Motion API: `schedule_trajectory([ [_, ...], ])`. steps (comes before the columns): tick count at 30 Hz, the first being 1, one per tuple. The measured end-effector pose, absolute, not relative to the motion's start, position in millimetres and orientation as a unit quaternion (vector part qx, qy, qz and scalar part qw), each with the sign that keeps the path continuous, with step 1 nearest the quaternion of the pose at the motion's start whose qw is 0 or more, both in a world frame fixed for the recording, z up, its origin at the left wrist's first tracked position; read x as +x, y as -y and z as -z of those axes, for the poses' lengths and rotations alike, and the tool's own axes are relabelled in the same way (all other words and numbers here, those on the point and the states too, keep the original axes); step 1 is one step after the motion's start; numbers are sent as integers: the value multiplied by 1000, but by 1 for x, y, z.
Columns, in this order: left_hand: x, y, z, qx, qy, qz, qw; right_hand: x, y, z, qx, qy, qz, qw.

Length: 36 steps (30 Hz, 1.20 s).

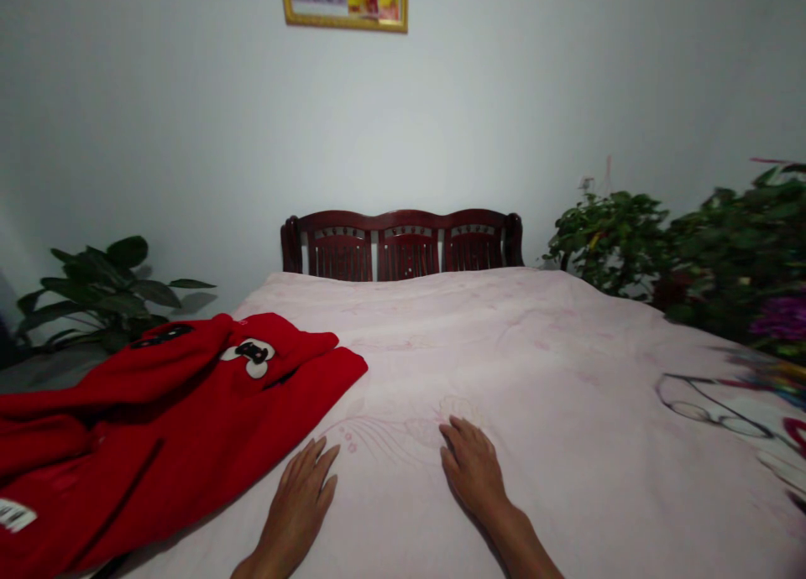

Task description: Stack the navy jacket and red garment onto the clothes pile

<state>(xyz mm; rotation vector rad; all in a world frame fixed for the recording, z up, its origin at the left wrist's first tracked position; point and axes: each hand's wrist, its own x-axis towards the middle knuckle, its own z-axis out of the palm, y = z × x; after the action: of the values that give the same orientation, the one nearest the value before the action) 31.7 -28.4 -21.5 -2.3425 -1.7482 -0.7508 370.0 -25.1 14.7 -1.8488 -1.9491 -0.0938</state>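
My left hand point(300, 499) lies flat on the pale pink bedspread point(504, 352), fingers stretched out, just right of the edge of a red garment point(157, 428). My right hand point(473, 470) also rests palm down on the bedspread, fingers together and extended, holding nothing. The red garment is spread over the left part of the bed; it bears a white and black emblem point(253, 357) and a white tag point(13, 514) at its near left corner.
A dark red wooden headboard point(403, 245) stands against the white wall. A leafy plant point(101, 298) sits at the left, bushier plants point(693, 256) at the right. A printed cloth with an eyeglasses drawing point(718, 407) lies at the bed's right edge. A framed picture point(345, 0) hangs above.
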Motion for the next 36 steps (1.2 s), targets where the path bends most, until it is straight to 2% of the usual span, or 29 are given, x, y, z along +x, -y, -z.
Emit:
schedule_trajectory([
  [36, 33, 29, 21, -773, 574, 262, 62, 371, 26, -15, -667, 707, 30, 233],
])
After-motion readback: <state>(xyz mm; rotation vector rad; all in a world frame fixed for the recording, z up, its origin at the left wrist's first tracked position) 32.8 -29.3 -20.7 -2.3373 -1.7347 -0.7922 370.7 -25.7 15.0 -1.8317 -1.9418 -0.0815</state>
